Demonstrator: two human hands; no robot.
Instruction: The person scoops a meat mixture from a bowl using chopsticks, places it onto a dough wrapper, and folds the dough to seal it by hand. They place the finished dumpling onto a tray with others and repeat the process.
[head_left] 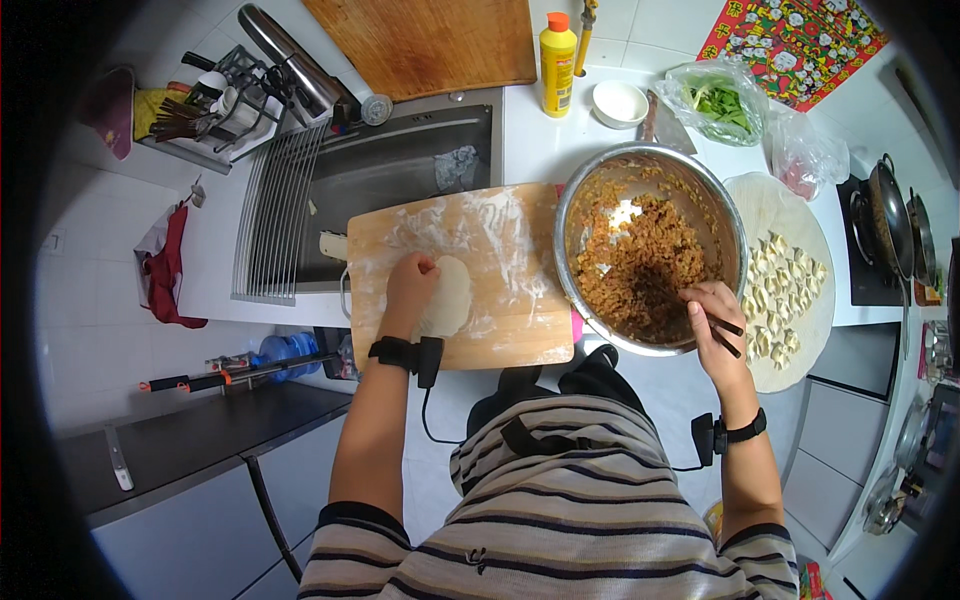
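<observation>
Dark chopsticks (727, 325) are gripped in my closed right hand (714, 318), over the near right part of a large metal bowl (733, 200). Their far ends reach toward the brown minced filling (650, 255) inside it. On the floured wooden board (390, 230), my left hand (410, 288) has its fingers curled and pressed together at the left side of a pale, flat piece of dough (452, 300). Whatever those fingers pinch, if anything, is hidden. Right of the bowl, several small folded dumplings (775, 295) rest on a round pale mat (800, 220).
Behind the board lies a sink (360, 180) with a wire rack (280, 225) across its left side. A yellow bottle (557, 65), white bowl (620, 104), cleaver (668, 128) and bagged greens (722, 103) stand behind the metal bowl. Pans (888, 220) sit far right.
</observation>
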